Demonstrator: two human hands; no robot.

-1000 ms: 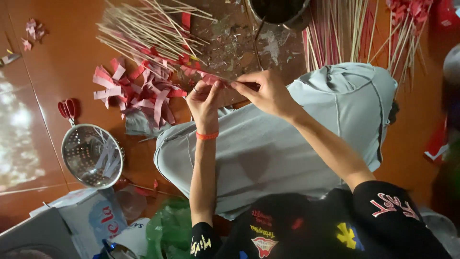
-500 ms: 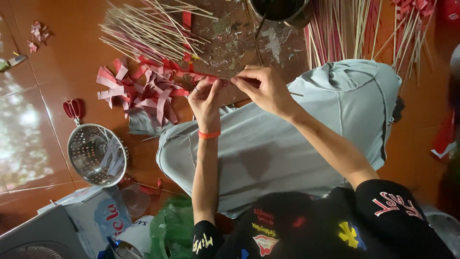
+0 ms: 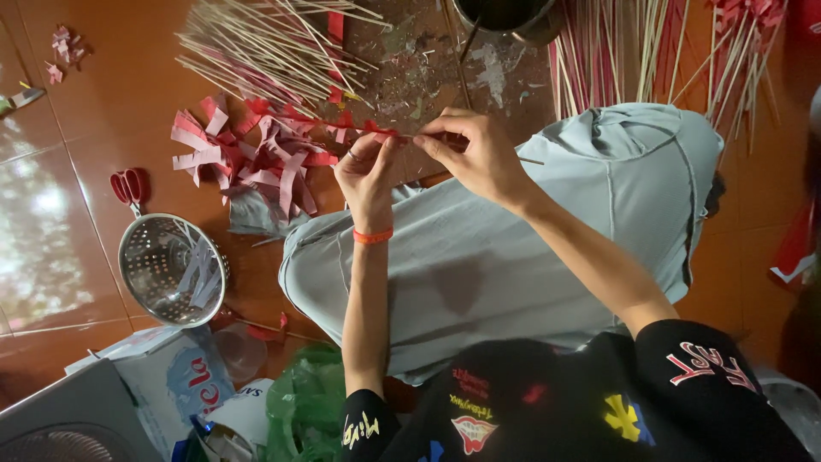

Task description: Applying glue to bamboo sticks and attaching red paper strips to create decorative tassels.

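My left hand (image 3: 368, 171), with an orange band on its wrist, pinches a red paper strip (image 3: 377, 130) against the end of a thin bamboo stick (image 3: 532, 160). My right hand (image 3: 475, 154) grips the same stick just to the right, fingertips close to the left hand's. Both hands hover above my bent knee in grey trousers (image 3: 547, 248). Just left of the hands a heap of cut red and pink paper strips (image 3: 248, 162) lies on the brown tiled floor. Beyond it is a loose pile of bare bamboo sticks (image 3: 274, 51).
A metal colander (image 3: 171, 269) with red handles holds a few pale strips at the left. A dark pot (image 3: 505, 13) stands on a stained board (image 3: 419, 68) at the top. More sticks with red paper (image 3: 641, 51) lie at the upper right. A green bag (image 3: 308, 402) and white packaging (image 3: 171, 376) sit at the lower left.
Both hands stay on the stick and strip, with only small finger shifts. The view has drifted slightly, so the colander and strip heap sit a little further right in the frame.
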